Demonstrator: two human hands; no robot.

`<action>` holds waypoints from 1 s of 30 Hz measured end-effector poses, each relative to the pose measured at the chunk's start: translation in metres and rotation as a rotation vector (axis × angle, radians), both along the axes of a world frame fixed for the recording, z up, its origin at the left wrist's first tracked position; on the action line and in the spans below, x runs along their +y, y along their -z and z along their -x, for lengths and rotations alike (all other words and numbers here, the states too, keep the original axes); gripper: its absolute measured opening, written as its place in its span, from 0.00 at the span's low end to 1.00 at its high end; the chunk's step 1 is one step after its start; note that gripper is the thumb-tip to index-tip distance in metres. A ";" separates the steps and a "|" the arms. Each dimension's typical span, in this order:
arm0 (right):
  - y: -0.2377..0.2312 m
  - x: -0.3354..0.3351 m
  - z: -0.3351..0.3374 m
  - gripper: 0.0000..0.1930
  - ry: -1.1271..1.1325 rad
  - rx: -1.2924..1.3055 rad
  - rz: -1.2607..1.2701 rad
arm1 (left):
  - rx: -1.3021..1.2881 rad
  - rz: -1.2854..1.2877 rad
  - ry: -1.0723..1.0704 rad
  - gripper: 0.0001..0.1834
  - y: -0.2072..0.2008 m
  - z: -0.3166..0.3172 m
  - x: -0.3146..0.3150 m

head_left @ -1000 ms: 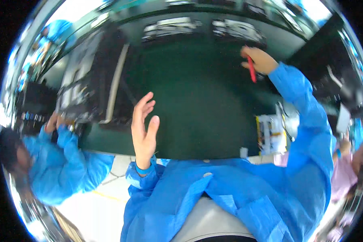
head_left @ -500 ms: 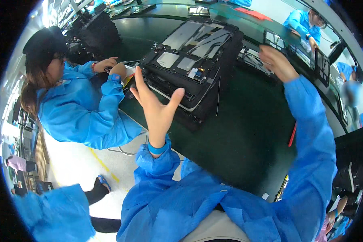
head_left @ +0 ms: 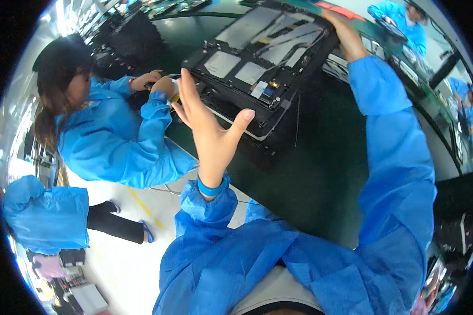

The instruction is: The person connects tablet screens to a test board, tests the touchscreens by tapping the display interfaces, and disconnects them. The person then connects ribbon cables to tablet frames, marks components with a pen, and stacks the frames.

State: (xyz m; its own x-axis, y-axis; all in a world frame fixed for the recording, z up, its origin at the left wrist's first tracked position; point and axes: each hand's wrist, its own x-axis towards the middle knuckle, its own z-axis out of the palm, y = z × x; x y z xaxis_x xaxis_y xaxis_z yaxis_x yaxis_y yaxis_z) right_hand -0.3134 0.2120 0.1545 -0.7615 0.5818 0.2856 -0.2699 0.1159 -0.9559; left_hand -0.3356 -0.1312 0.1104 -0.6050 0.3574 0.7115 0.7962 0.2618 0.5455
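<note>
A stack of black trays stands on the dark green table in front of me. The top black tray carries flat silver-grey panels, dark ribbon cables and a small board with a gold-coloured part. My left hand is open at the tray's near left corner, its thumb spread away from the fingers. Those fingertips overlap the tray's left edge; whether they touch it I cannot tell. At the far right corner, my right hand is bent over the tray's rim. Its thumb is hidden.
A co-worker in blue sits close on the left, hands at the table edge. More black trays are piled at the back left. A red sheet lies beyond my right hand. Another person in blue stands behind at left.
My right hand has moved left and away from me, from the flat devices on the right to the top tray's far corner. The left hand stays spread at the near left corner.
</note>
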 end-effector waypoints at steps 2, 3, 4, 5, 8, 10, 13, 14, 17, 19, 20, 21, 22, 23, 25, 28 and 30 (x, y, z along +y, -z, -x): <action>-0.018 -0.007 -0.031 0.11 -0.043 0.222 0.054 | 0.045 -0.102 0.130 0.65 -0.011 -0.007 0.002; -0.029 -0.010 -0.058 0.11 -0.007 0.180 0.090 | 0.034 -0.139 0.188 0.66 -0.014 -0.015 0.004; -0.039 -0.017 -0.083 0.11 0.036 0.134 0.131 | 0.019 -0.174 0.260 0.66 -0.016 -0.025 0.006; -0.050 -0.024 -0.110 0.12 0.072 0.075 0.115 | 0.005 -0.188 0.285 0.62 -0.018 -0.034 0.011; -0.064 -0.058 -0.197 0.13 0.410 -0.057 0.100 | -0.231 -0.316 0.709 0.65 -0.012 -0.070 0.021; -0.053 -0.085 -0.257 0.14 0.590 -0.094 0.054 | -0.388 -0.403 0.988 0.65 -0.001 -0.093 0.027; -0.010 -0.124 -0.329 0.18 0.831 -0.289 0.120 | -0.585 -0.321 1.241 0.63 0.022 -0.109 0.022; 0.010 -0.137 -0.345 0.18 0.913 -0.332 0.144 | -0.678 -0.249 1.277 0.61 0.031 -0.112 0.020; 0.069 -0.190 -0.383 0.17 0.872 -0.320 0.168 | -0.850 -0.002 1.332 0.54 0.066 -0.112 0.017; 0.107 -0.227 -0.392 0.16 0.943 -0.425 0.203 | -0.998 0.124 1.330 0.51 0.087 -0.105 0.016; 0.120 -0.241 -0.393 0.17 0.929 -0.502 0.204 | -1.091 0.158 1.315 0.50 0.096 -0.098 0.015; 0.136 -0.255 -0.394 0.16 0.940 -0.495 0.215 | -1.150 0.194 1.292 0.48 0.104 -0.095 0.014; 0.147 -0.265 -0.391 0.16 0.940 -0.485 0.198 | -1.167 0.224 1.260 0.47 0.110 -0.090 0.015; 0.154 -0.272 -0.390 0.16 0.889 -0.416 0.241 | -1.132 0.268 1.223 0.44 0.113 -0.085 0.015; 0.159 -0.280 -0.386 0.17 0.900 -0.460 0.257 | -1.050 0.372 1.165 0.41 0.115 -0.077 0.021; 0.147 -0.283 -0.383 0.21 0.838 -0.821 -0.123 | -1.020 0.466 1.077 0.35 0.104 -0.074 0.029; 0.135 -0.280 -0.384 0.23 0.825 -0.970 -0.380 | -0.382 0.603 0.817 0.34 0.089 -0.077 0.031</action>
